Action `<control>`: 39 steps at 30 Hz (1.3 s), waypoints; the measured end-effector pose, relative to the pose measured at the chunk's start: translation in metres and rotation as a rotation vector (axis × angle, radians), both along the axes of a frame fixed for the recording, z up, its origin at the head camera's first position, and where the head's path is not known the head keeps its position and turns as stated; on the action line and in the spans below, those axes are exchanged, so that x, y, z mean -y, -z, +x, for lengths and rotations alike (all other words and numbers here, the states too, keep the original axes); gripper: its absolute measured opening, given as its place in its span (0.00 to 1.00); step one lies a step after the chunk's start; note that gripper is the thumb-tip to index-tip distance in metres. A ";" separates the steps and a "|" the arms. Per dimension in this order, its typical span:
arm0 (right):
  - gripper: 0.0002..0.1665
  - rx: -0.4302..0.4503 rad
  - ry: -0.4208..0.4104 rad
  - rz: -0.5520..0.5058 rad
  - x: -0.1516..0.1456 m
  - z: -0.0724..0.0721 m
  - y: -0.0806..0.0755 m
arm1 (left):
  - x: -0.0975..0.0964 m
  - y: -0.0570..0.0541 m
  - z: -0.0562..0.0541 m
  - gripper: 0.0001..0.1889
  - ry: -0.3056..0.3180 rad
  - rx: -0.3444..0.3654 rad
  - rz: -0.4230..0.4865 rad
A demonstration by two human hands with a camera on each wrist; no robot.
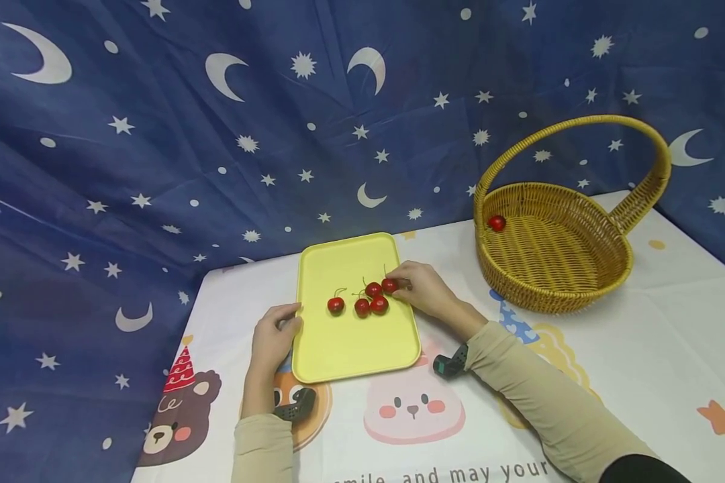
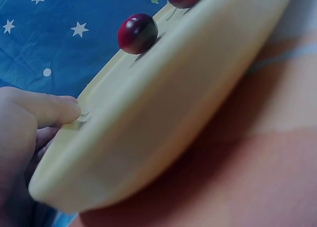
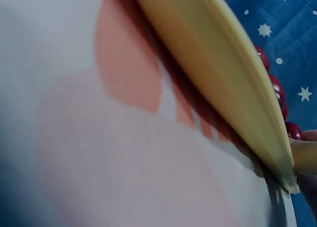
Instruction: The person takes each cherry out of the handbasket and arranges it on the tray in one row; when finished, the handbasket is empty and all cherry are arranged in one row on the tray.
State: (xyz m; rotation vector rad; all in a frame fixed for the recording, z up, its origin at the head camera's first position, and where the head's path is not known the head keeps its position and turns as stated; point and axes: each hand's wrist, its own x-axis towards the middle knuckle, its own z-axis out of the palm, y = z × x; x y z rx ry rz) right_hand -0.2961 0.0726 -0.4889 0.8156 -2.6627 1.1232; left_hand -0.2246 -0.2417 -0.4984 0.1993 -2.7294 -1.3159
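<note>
My left hand point(image 1: 273, 337) grips the left rim of a yellow tray point(image 1: 350, 349). In the left wrist view its thumb lies over the rim, with the other fingers partly hidden outside it. Across the tray, my right hand point(image 1: 425, 288) reaches over the right rim and pinches a red cherry point(image 1: 389, 286) between thumb and fingers. Several more cherries point(image 1: 378, 305) cluster just left of that one, stems on some of them. A separate cherry point(image 1: 335, 306) sits nearer the left hand. The right wrist view shows the pinched cherry point(image 3: 293, 131) right at the fingertips.
To the right stands a round wicker basket point(image 1: 556, 295) with a tall arched handle point(image 1: 580, 121); one cherry point(image 1: 497, 223) lies inside at its left wall. A white cartoon-print cloth point(image 1: 652, 349) covers the table. Behind hangs a blue curtain point(image 1: 175, 161) with moons and stars.
</note>
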 end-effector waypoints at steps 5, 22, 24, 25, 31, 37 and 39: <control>0.22 0.019 -0.023 -0.001 0.001 0.005 -0.002 | -0.002 -0.001 0.001 0.18 0.011 -0.005 -0.014; 0.17 0.232 -0.174 0.027 -0.072 0.015 -0.088 | -0.007 -0.004 -0.001 0.18 0.039 -0.001 -0.012; 0.16 0.300 -0.226 0.043 -0.099 0.018 -0.105 | -0.007 -0.005 -0.003 0.18 0.043 -0.001 -0.014; 0.16 0.325 -0.230 0.045 -0.114 0.020 -0.112 | -0.008 -0.005 -0.003 0.18 0.044 0.000 -0.015; 0.24 0.320 0.105 -0.045 -0.182 0.022 -0.122 | -0.009 -0.003 -0.003 0.18 0.045 0.014 -0.013; 0.32 0.295 0.238 0.030 -0.206 -0.008 -0.122 | -0.003 0.000 0.000 0.18 0.040 0.012 0.009; 0.33 0.318 0.208 0.067 -0.209 -0.025 -0.119 | -0.001 0.001 0.001 0.18 0.034 0.013 0.005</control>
